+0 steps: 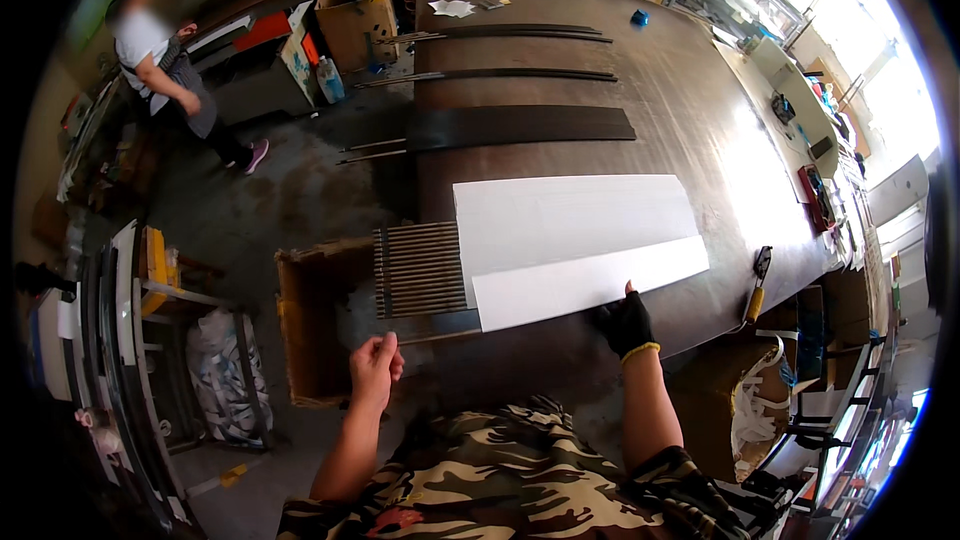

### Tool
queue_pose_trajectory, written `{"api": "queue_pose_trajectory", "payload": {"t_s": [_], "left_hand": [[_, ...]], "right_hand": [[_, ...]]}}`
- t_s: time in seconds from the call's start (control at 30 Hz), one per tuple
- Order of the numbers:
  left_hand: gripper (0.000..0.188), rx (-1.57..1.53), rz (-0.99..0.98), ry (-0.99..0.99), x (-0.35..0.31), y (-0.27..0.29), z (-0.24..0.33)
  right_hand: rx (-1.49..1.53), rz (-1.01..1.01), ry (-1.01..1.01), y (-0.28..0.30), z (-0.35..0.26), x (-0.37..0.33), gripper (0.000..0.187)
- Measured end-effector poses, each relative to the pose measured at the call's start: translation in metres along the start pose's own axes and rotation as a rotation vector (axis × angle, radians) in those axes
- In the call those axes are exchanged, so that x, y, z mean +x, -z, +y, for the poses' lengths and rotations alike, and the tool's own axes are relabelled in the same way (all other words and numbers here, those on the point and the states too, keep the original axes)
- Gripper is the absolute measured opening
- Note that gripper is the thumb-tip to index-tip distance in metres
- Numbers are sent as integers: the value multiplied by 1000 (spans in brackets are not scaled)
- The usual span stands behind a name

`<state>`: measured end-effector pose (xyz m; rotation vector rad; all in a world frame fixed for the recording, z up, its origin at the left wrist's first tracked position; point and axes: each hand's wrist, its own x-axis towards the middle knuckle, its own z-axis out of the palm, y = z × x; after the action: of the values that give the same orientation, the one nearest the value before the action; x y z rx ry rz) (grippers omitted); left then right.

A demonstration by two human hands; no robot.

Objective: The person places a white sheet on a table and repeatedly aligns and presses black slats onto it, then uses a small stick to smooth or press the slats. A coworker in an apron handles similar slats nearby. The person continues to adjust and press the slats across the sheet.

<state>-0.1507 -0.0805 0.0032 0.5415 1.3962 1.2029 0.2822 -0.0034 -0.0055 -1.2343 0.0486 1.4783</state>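
Observation:
My right hand (623,321), in a black glove with a yellow cuff, presses on the near edge of a long white sheet (590,280) lying on the dark table (680,120). A larger white sheet (570,215) lies under it. My bare left hand (375,365) is off the table's left end, fingers pinched around the tip of a thin dark rod (440,337). A row of several thin rods (420,268) sticks out from under the white sheets, past the table end.
Dark strips (520,125) and thin rods (500,73) lie farther up the table. A yellow-handled tool (757,285) rests at the right edge. An open cardboard box (310,325) stands on the floor left. Another person (165,65) stands far left. Shelves line both sides.

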Motion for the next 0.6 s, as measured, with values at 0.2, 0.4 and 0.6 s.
{"api": "queue_pose_trajectory", "payload": {"t_s": [0.2, 0.4, 0.6], "left_hand": [[33, 48, 5, 191, -21, 17, -61], [41, 599, 86, 28, -32, 20, -35], [22, 1087, -366, -888, -32, -30, -1]], "right_hand": [[-1237, 292, 45, 82, 9, -32, 50], [-1837, 101, 513, 3, 12, -93, 41], [-1896, -490, 774, -63, 89, -85, 36]]}}
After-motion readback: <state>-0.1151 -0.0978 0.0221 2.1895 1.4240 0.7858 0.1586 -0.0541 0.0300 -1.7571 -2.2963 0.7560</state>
